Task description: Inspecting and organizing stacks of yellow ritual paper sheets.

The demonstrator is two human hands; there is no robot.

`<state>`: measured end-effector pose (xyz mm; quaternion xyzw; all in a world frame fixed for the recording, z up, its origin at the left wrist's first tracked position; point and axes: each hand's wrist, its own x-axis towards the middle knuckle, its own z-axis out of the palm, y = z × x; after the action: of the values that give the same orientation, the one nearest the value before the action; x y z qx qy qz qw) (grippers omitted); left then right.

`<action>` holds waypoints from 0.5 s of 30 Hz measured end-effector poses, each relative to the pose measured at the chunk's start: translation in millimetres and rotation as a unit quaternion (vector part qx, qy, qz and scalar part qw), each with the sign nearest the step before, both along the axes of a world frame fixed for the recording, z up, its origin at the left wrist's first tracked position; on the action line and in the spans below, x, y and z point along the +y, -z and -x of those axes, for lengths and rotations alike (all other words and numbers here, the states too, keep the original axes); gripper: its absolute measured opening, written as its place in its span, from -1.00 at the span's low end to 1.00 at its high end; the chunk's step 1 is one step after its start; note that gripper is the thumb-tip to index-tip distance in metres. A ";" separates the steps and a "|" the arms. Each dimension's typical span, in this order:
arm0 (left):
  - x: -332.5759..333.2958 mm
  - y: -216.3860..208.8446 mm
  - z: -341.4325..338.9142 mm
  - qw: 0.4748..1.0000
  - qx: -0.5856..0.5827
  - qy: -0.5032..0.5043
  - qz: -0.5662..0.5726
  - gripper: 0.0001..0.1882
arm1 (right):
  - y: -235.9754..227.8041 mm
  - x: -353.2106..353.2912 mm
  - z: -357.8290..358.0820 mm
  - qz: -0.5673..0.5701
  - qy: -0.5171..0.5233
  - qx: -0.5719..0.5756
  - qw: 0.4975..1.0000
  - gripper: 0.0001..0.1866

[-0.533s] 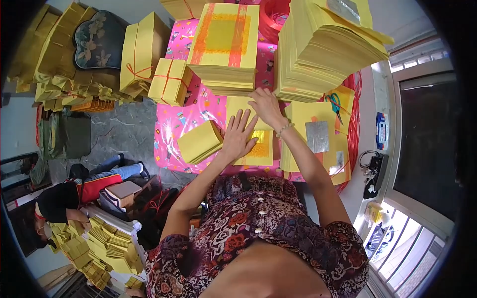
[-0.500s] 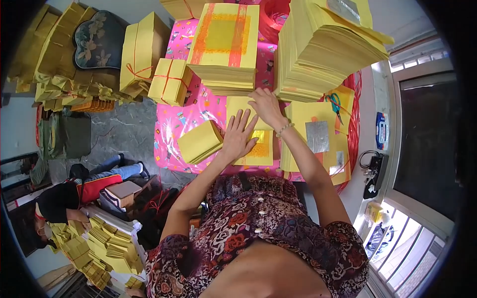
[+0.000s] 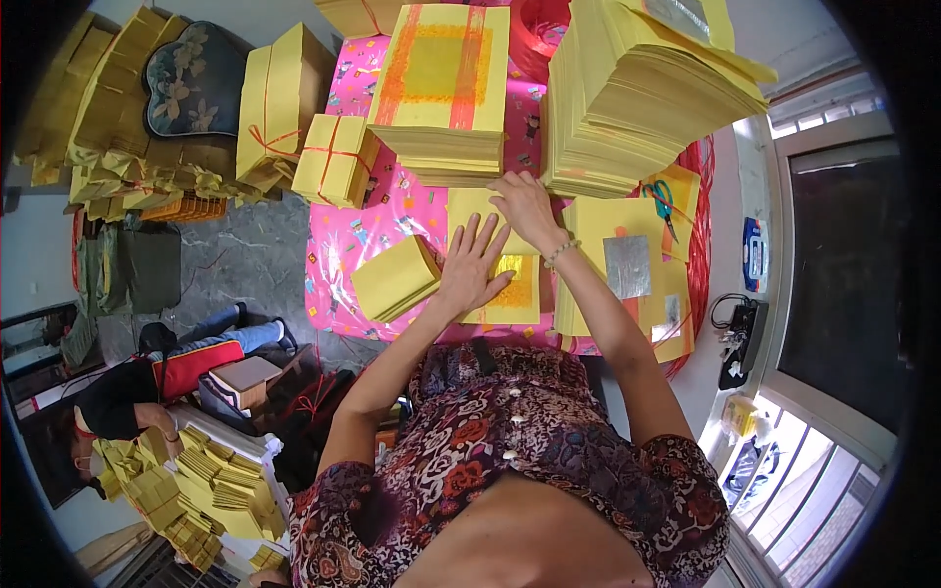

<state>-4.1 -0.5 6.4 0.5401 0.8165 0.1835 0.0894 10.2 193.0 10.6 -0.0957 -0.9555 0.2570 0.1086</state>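
My left hand (image 3: 470, 274) lies flat, fingers spread, on a yellow paper sheet (image 3: 505, 312) that has a shiny gold patch with an orange border. Just beyond it, at the sheet's far right side, my right hand (image 3: 527, 212) has its fingers bent and close together. Its fingertips reach the foot of a tall stack of yellow paper (image 3: 441, 118), and what they may grip is hidden. A bead bracelet (image 3: 562, 254) circles the right wrist. Left of my left hand rests a folded yellow paper bundle (image 3: 395, 279), apart from it.
A pink patterned cover (image 3: 338, 250) lies over the table. Taller paper stacks (image 3: 637, 108) rise at the far right, near teal scissors (image 3: 659, 199) and silver-patched sheets (image 3: 627, 267). Tied bundles (image 3: 336, 162) stand far left. Another person (image 3: 123, 402) works at the lower left.
Both my hands stay practically where they were, on and beside the yellow sheet. At the lower left, the other person's arm and head have shifted slightly.
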 end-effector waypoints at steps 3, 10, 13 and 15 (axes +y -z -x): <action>-0.4 4.2 0.8 1.000 0.008 0.000 -0.001 -0.10 | -1.6 -1.9 1.3 0.004 0.002 -0.003 1.000 -0.75; 2.9 6.6 1.3 1.000 0.006 0.005 -0.005 -0.04 | -5.6 -5.1 -5.9 -0.026 0.025 0.071 0.997 -0.77; 1.5 10.0 2.2 1.000 0.012 0.004 0.007 -0.03 | -21.8 -22.1 -30.2 0.008 0.065 0.118 0.991 -0.83; -0.4 12.6 2.3 1.000 0.015 0.001 0.002 -0.01 | -26.6 -35.0 -54.2 0.073 0.075 0.089 0.991 -0.91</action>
<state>-6.4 -0.8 -6.2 0.5437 0.8174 0.1736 0.0780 64.4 158.1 37.3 -0.1517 -0.9109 0.3245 0.2048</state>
